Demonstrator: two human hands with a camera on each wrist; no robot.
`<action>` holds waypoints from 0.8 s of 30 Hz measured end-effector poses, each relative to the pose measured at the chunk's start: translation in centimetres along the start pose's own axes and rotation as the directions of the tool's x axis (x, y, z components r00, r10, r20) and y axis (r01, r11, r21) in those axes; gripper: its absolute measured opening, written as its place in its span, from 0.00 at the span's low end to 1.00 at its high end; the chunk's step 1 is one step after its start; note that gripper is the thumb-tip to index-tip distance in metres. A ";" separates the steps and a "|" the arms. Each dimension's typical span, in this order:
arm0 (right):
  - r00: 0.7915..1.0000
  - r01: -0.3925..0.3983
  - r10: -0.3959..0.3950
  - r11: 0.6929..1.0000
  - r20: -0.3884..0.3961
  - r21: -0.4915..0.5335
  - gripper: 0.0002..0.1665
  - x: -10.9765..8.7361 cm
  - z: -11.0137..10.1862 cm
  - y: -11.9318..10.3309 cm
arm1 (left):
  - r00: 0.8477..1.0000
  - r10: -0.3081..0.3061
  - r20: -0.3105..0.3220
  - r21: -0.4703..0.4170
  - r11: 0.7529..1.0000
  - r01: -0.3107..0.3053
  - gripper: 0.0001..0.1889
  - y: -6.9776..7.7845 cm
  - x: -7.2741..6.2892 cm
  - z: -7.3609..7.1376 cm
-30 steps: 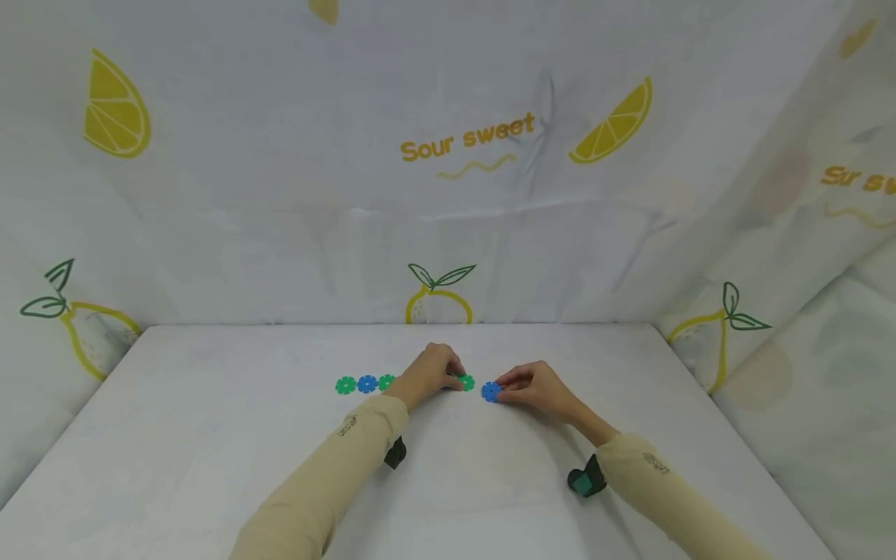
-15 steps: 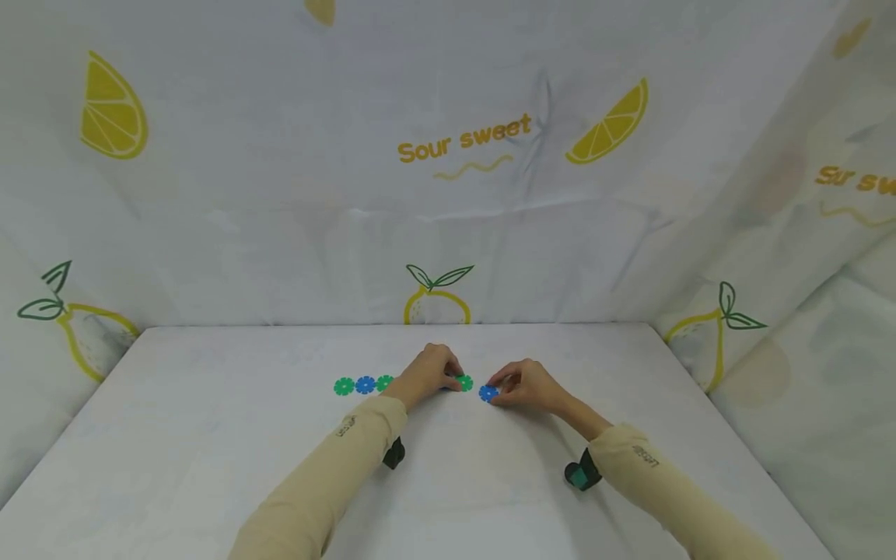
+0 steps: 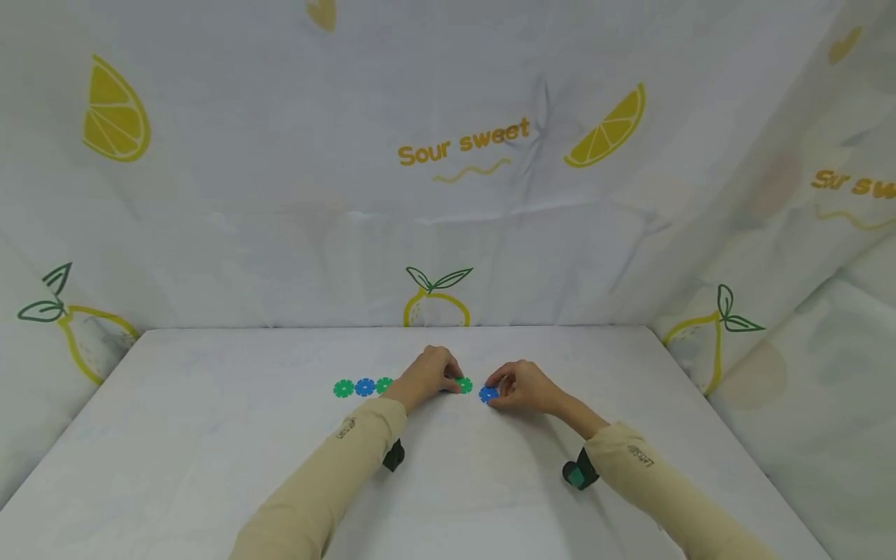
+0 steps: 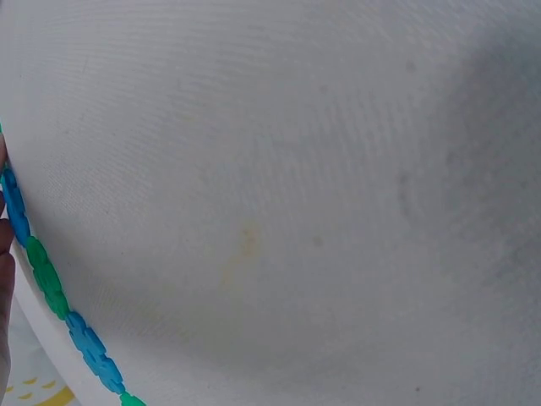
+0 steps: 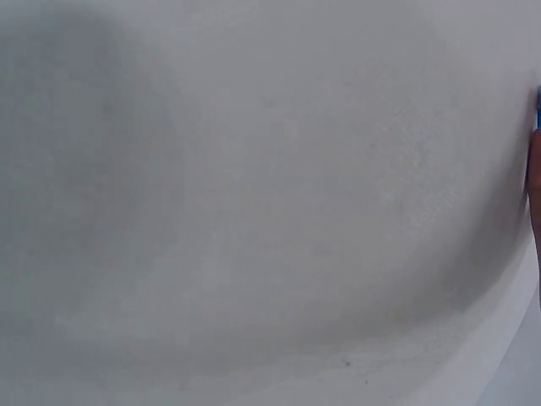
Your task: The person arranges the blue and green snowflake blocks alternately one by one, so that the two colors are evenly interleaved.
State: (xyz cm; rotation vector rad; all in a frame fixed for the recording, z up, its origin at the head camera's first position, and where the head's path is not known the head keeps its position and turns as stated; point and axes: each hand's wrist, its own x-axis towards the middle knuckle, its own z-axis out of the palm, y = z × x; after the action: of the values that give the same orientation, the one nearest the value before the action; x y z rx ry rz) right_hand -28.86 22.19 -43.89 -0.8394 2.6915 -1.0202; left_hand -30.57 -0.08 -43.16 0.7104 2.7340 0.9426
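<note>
A row of notched plastic snowflake discs lies on the white table, green (image 3: 343, 388), blue (image 3: 365, 386) and green (image 3: 384, 385) at its left. My left hand (image 3: 427, 375) covers the middle of the row and pinches the green disc (image 3: 465, 385) at its right end. Just right of it, my right hand (image 3: 528, 387) holds a single blue disc (image 3: 488, 395) between thumb and fingers, a small gap away from the green one. In the left wrist view the linked blue (image 4: 93, 351) and green (image 4: 46, 277) discs run along the lower left. The right wrist view catches only a fingertip (image 5: 536, 182).
The white table (image 3: 210, 459) ends at a back edge behind the hands. A white cloth with lemon prints (image 3: 437, 307) hangs behind and at the sides. Dark wrist cameras (image 3: 579, 471) sit under the sleeves.
My right hand has shifted slightly left with the blue disc, its fingers closing further over it. The left hand stays nearly still on the row.
</note>
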 end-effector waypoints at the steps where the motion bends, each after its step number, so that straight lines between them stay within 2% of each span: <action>1: 1.000 -0.001 0.001 1.000 0.002 0.000 0.14 0.0 -0.1 -0.1 | 1.000 0.001 -0.002 0.000 1.000 -0.001 0.08 0.0 0.0 0.0; 10: 1.000 0.003 -0.003 1.000 -0.004 0.015 0.14 0.7 -0.9 0.0 | 0.999 0.029 -0.016 -0.002 1.000 -0.029 0.08 -0.2 0.1 0.0; 24: 0.998 -0.002 0.003 1.000 0.066 -0.006 0.14 1.9 -1.1 0.3 | 1.000 -0.016 0.004 -0.004 1.000 0.016 0.08 -0.4 0.4 0.2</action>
State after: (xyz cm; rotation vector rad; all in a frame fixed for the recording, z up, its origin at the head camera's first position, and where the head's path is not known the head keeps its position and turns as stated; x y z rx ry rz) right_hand -30.93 21.93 -43.07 -0.8552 2.6414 -0.9672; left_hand -31.01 0.02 -43.56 0.6874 2.7299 0.9417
